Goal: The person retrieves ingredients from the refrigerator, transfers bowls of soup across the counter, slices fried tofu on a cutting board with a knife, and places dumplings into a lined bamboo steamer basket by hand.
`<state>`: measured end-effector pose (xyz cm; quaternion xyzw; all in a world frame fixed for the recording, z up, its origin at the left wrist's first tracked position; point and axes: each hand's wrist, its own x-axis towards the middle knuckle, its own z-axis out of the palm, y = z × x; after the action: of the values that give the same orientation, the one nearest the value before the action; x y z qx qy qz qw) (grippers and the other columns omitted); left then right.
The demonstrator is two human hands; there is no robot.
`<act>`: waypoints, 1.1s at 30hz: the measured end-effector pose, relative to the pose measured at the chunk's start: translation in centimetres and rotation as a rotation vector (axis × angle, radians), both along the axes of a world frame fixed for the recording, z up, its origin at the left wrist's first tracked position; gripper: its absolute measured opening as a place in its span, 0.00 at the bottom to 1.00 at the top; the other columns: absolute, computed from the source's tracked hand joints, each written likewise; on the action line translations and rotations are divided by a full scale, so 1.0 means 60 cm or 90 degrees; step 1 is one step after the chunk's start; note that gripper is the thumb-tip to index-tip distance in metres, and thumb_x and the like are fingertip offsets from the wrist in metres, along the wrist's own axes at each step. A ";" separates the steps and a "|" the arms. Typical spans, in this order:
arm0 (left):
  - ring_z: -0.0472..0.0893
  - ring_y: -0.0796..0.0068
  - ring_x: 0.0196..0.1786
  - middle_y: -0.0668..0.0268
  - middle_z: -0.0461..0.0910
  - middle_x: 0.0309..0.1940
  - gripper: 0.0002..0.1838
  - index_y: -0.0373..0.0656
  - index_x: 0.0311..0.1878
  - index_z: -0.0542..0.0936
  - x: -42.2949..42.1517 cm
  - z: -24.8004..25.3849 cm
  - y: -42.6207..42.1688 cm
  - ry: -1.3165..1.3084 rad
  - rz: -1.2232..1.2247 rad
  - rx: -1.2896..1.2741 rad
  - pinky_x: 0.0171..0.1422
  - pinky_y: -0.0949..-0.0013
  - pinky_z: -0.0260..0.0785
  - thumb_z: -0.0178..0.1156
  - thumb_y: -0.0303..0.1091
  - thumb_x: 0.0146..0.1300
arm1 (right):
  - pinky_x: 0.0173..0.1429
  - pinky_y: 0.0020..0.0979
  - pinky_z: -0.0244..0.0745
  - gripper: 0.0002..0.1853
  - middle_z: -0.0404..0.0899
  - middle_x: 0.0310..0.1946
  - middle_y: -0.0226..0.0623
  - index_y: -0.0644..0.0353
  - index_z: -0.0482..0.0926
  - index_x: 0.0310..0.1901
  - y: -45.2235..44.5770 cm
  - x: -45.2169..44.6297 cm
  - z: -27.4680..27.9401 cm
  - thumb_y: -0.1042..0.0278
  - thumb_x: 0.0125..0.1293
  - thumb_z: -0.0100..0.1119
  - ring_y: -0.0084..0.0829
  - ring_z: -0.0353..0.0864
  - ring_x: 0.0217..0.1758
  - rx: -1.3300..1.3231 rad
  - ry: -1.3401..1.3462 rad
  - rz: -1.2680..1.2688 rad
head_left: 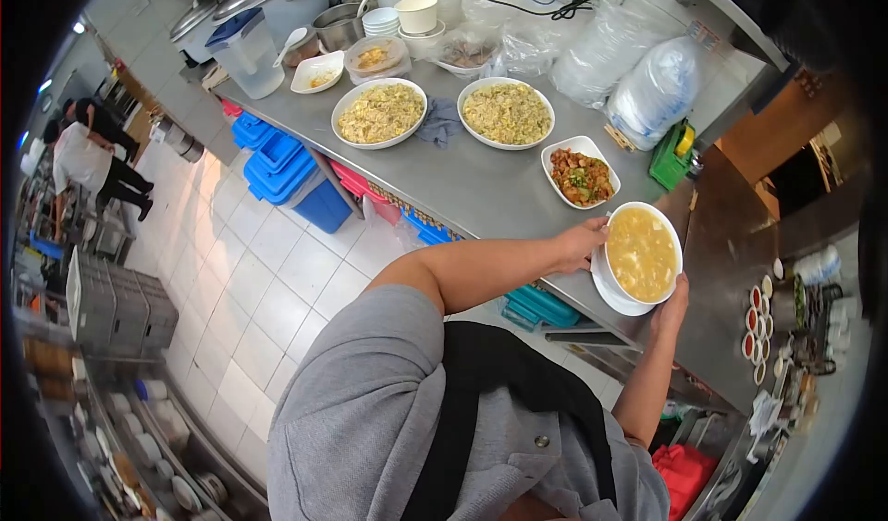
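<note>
Both my hands hold a white bowl of yellow soup (641,254) at the counter's front edge, with a white plate (606,290) under it. My left hand (581,245) grips the rim on the left side. My right hand (672,310) holds the lower right side, fingers partly hidden by the bowl. Just behind the soup stands a squarish white dish of browned meat with green garnish (581,173). Farther back are two round bowls of fried rice, one in the middle (507,114) and one to the left (379,114), with a grey cloth (440,120) between them.
The steel counter (444,188) carries a plastic pitcher (245,54), wrapped stacks of containers (657,86) and a green tape dispenser (673,155). Small sauce dishes (757,327) line the right side. Blue bins (287,174) stand on the tiled floor. Two people (92,155) are at far left.
</note>
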<state>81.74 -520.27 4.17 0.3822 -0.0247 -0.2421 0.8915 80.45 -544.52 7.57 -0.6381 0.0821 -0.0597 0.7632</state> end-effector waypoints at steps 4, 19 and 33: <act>0.64 0.56 0.66 0.60 0.57 0.68 0.32 0.52 0.73 0.44 0.046 -0.023 -0.029 0.024 0.033 -0.021 0.63 0.40 0.60 0.46 0.40 0.71 | 0.61 0.33 0.67 0.25 0.74 0.53 0.43 0.68 0.66 0.59 -0.025 0.073 -0.006 0.56 0.69 0.45 0.34 0.74 0.57 -0.034 0.020 0.041; 0.78 0.59 0.41 0.58 0.74 0.42 0.22 0.43 0.60 0.67 0.036 -0.040 0.148 0.209 -0.015 0.205 0.42 0.50 0.75 0.52 0.37 0.63 | 0.64 0.35 0.63 0.19 0.74 0.53 0.48 0.70 0.73 0.54 0.054 0.053 0.099 0.64 0.72 0.42 0.37 0.72 0.58 -0.338 -0.334 -0.262; 0.76 0.61 0.47 0.60 0.74 0.52 0.30 0.46 0.66 0.64 -0.956 0.007 0.648 0.252 0.433 0.298 0.50 0.60 0.74 0.57 0.32 0.58 | 0.38 0.38 0.67 0.10 0.73 0.26 0.45 0.69 0.77 0.32 0.832 -0.533 0.040 0.72 0.67 0.50 0.43 0.72 0.32 -0.445 -0.731 0.720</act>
<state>24.38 -481.41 4.62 0.5062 0.3285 -0.0033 0.7974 48.45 -494.62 9.95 -0.6519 -0.6661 -0.0064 0.3624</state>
